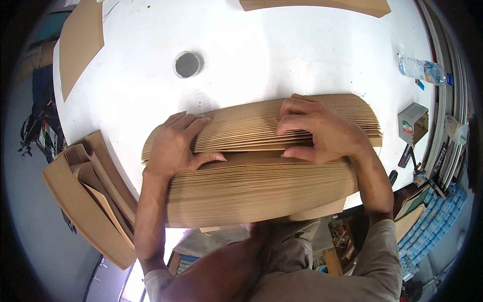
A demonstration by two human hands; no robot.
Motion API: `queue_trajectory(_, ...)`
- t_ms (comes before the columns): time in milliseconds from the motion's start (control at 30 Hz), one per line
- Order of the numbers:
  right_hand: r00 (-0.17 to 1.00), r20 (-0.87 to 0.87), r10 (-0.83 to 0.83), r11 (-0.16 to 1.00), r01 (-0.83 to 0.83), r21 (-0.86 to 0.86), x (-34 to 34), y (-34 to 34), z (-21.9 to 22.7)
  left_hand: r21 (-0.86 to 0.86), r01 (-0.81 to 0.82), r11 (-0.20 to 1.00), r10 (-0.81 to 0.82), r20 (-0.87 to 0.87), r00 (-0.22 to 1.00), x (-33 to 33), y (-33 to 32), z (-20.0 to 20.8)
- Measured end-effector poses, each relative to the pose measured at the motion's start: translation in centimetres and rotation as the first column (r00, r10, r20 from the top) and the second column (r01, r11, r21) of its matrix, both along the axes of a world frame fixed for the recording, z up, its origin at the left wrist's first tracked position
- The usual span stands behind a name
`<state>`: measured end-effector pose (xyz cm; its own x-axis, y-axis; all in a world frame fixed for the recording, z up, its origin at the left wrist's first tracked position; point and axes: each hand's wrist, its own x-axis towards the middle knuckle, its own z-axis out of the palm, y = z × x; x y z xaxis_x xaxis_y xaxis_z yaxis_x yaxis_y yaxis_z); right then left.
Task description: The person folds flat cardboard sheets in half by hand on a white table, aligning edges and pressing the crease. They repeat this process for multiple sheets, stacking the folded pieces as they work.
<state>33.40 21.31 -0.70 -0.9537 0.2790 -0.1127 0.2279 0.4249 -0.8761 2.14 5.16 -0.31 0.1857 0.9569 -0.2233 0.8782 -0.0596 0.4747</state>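
A thick stack of brown paperboard sheets (241,128) lies across the near part of the white table, its layered edges fanned toward me. Closer to my body is a second thick bundle of the same brown sheets (261,191), curved and reaching over the table's near edge. A dark gap runs between the two. My left hand (176,141) is wrapped over the left part of the far stack, thumb in the gap. Toward its right part, my right hand (322,128) grips the same stack, fingers bent over the top and thumb low in the gap.
More folded brown sheets (90,201) stand at the table's left edge. Single sheets (80,45) lie far left, with another stack (317,5) at the far edge. The table has a round hole (187,65). Right: a water bottle (422,69) and a grey metal box (412,123).
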Motion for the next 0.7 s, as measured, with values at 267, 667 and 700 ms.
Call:
queue_trajectory(267,1.0,0.002,0.014,0.997,-0.014,0.076,-0.2,-0.4,0.7,-0.19,-0.044,0.981,0.056,0.058,0.997,0.5,0.6,1.4)
queue_trajectory(667,0.999,-0.039,0.014,0.983,-0.007,0.185,0.0,-0.9,1.4,-0.136,-0.017,0.991,0.031,0.103,0.994,0.3,-0.2,1.2)
queue_trajectory(700,0.999,-0.037,0.002,0.978,0.006,0.209,0.2,-1.1,1.4,-0.129,-0.018,0.991,0.03,0.093,0.995,0.4,-0.3,1.2)
